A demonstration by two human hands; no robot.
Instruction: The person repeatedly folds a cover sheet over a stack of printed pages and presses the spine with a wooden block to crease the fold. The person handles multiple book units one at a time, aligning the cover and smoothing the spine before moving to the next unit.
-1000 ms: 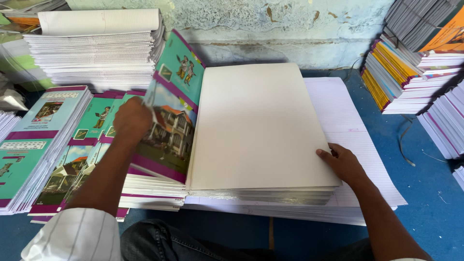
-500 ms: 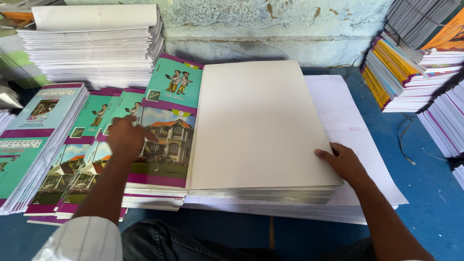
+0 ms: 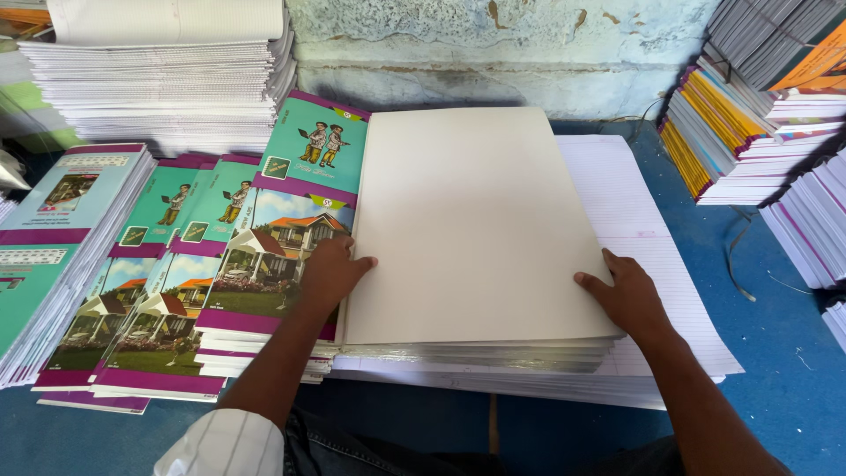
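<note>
A thick stack of plain cream sheets [image 3: 476, 220] lies in front of me on a wider pile of ruled white paper [image 3: 652, 238]. My left hand [image 3: 333, 271] rests flat on a printed teal and purple cover [image 3: 300, 229] with a house picture, its fingertips touching the left edge of the cream stack. My right hand [image 3: 627, 295] presses on the stack's lower right corner, fingers spread. Neither hand grips anything.
Overlapping rows of the same printed covers [image 3: 132, 282] fan out to the left. A tall pile of white ruled sheets [image 3: 159, 79] stands at the back left. Stacks of bound notebooks [image 3: 758, 115] fill the right side. The floor is blue [image 3: 793, 353].
My left hand laid the tilted printed cover flat onto the left pile, then slid right to the cream stack's left edge. My right hand stayed at the lower right corner.
</note>
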